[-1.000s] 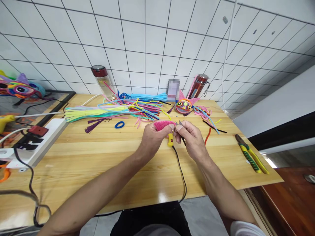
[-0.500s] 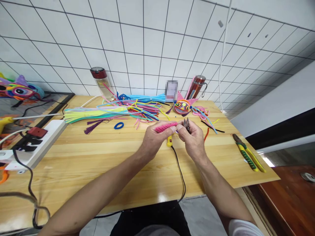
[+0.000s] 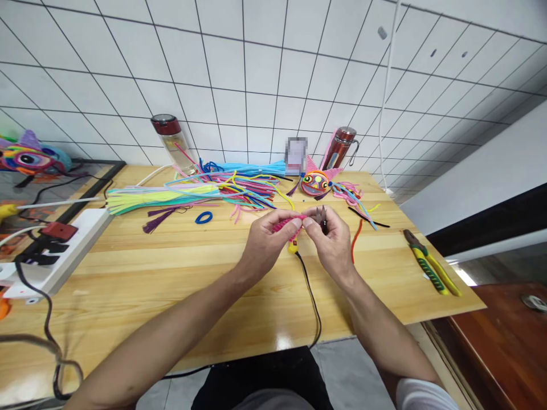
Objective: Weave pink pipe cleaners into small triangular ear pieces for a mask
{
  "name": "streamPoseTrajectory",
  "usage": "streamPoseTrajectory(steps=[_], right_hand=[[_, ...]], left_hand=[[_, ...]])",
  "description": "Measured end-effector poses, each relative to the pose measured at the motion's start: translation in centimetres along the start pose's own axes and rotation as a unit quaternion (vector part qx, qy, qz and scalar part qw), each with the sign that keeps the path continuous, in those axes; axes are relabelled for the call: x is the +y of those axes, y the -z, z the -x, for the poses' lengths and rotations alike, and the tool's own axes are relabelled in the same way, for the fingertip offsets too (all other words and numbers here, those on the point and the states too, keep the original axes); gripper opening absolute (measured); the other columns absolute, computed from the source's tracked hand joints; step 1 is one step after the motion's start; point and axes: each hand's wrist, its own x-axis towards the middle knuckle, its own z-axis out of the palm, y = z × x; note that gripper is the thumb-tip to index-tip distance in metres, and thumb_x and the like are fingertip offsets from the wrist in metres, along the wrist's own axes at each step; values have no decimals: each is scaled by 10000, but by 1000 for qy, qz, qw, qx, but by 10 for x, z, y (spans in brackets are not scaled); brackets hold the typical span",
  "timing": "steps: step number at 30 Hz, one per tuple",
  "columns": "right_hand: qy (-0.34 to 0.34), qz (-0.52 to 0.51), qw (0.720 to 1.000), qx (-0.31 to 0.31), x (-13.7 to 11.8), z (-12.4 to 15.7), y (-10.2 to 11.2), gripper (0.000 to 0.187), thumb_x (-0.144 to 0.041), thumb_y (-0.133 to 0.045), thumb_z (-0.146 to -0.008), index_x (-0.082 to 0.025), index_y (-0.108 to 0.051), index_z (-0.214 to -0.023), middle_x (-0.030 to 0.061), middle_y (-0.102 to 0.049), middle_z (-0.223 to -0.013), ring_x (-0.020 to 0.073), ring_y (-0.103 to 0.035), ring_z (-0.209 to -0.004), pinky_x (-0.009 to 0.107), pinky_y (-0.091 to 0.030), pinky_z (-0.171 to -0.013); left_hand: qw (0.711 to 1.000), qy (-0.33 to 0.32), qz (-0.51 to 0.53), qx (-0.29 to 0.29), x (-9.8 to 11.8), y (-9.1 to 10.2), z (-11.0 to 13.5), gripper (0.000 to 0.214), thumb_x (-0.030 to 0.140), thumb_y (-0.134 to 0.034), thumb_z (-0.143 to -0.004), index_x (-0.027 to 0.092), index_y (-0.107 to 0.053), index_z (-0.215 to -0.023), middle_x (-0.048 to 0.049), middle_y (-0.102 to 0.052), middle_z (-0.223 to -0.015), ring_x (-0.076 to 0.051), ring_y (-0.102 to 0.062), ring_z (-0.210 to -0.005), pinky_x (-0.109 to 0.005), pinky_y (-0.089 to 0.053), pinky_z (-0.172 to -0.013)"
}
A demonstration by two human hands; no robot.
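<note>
My left hand (image 3: 265, 242) is closed around a pink pipe-cleaner piece (image 3: 285, 224) above the middle of the wooden table (image 3: 171, 273). My right hand (image 3: 331, 239) touches the pink piece's right end with pinched fingers and also grips small dark snips (image 3: 321, 217), whose tips point up. Both hands meet over a yellow tool (image 3: 293, 246) with a black cord (image 3: 311, 296) lying on the table.
A pile of coloured pipe cleaners (image 3: 200, 191) lies behind the hands. A round craft face (image 3: 315, 183), two bottles (image 3: 171, 139) (image 3: 341, 149), yellow-green pliers (image 3: 431, 269), a blue ring (image 3: 204, 217), a red pipe cleaner (image 3: 355, 239) and a white power strip (image 3: 55, 247) are around.
The pink piece has been drawn further into my left hand, so less of it shows. My right hand has closed in on its end, with the snips now pointing up.
</note>
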Motion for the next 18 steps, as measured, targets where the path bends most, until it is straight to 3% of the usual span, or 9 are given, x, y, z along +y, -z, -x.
streamPoseTrajectory(steps=[6,11,18], right_hand=[[-1,10,1000,2,-1,1,-1,186,-402,-672,-876,-231,-643,-808,-61,-508,-613,120,-413,-570,280,-319,-554],[15,26,999,-20,0,-1,3,157,-367,-659,-861,-237,-620,-782,-62,-493,-604,118,-389,-556,289,-307,-553],[30,34,998,-48,6,-5,7,279,-371,-653,-855,-252,-458,-694,-54,-496,-634,112,-389,-573,288,-322,-557]], left_hand=[[1000,-7,11,4,0,-3,3,200,358,-818,-875,182,-780,-962,-45,-766,-940,-155,-678,-837,-288,-553,-804],[1000,-4,-26,-7,7,-1,3,166,349,-772,-893,186,-740,-887,-21,-720,-852,-145,-639,-787,-273,-526,-765],[992,-50,-106,-37,14,5,-3,166,326,-729,-916,196,-741,-814,-24,-745,-793,-159,-655,-752,-301,-527,-767]])
